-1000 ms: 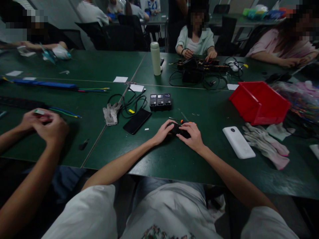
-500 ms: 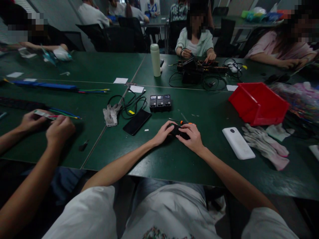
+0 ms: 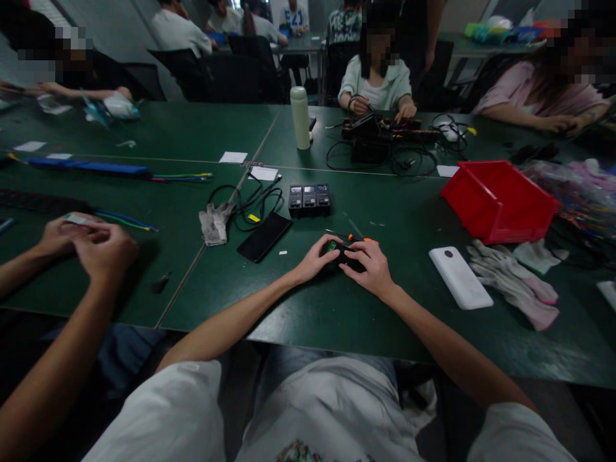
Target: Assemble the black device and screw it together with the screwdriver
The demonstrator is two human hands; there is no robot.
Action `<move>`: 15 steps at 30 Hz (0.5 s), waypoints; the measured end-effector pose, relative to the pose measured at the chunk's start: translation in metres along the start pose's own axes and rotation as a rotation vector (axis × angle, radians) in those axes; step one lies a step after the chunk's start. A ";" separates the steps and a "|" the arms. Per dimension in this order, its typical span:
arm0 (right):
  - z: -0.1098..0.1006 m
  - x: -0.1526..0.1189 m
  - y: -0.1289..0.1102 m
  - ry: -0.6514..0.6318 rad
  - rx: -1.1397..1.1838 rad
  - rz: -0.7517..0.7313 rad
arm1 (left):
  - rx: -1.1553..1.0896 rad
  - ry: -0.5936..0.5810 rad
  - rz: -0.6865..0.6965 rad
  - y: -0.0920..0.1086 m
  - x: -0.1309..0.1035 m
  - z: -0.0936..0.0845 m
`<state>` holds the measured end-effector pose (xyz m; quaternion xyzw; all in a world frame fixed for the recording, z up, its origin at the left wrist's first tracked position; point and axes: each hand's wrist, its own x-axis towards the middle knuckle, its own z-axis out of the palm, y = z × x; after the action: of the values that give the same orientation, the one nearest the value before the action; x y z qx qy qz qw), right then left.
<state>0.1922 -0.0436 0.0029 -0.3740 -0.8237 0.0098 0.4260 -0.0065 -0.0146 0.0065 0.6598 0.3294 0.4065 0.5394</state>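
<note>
Between both hands is a small black device [image 3: 347, 256] with a green patch at its left end, close above the table. My left hand [image 3: 316, 258] is closed on its left end, thumb on top. The other end is gripped by my right hand [image 3: 371, 268], whose fingers cover much of it. Just beyond the hands lies a screwdriver [image 3: 353, 239] with an orange and black handle, partly hidden by my right fingers. A black block with three similar sections [image 3: 309, 200] stands farther back. Left of my hands rests a black phone [image 3: 264, 237].
A white power bank [image 3: 461, 277], gloves [image 3: 517, 282] and a red bin [image 3: 500, 202] are on the right. Left of the phone are a crumpled glove [image 3: 215, 223] and black cables. A bottle [image 3: 301, 119] stands upright farther back. A co-worker's hands [image 3: 91, 240] work at the left.
The green patch on the black device shows more now, as my left thumb and the device have shifted slightly. The left co-worker's hands have drawn closer together.
</note>
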 end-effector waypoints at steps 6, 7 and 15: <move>0.000 0.000 -0.001 0.001 0.003 0.008 | 0.003 -0.007 0.053 0.002 0.001 0.001; 0.000 0.000 -0.001 0.004 0.007 0.010 | 0.003 -0.005 0.046 0.002 0.001 0.001; -0.001 0.002 -0.002 0.025 0.023 0.018 | -0.060 0.002 -0.070 -0.001 -0.001 0.000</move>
<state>0.1909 -0.0446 0.0054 -0.3768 -0.8148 0.0185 0.4402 -0.0068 -0.0150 0.0055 0.6311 0.3407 0.3977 0.5723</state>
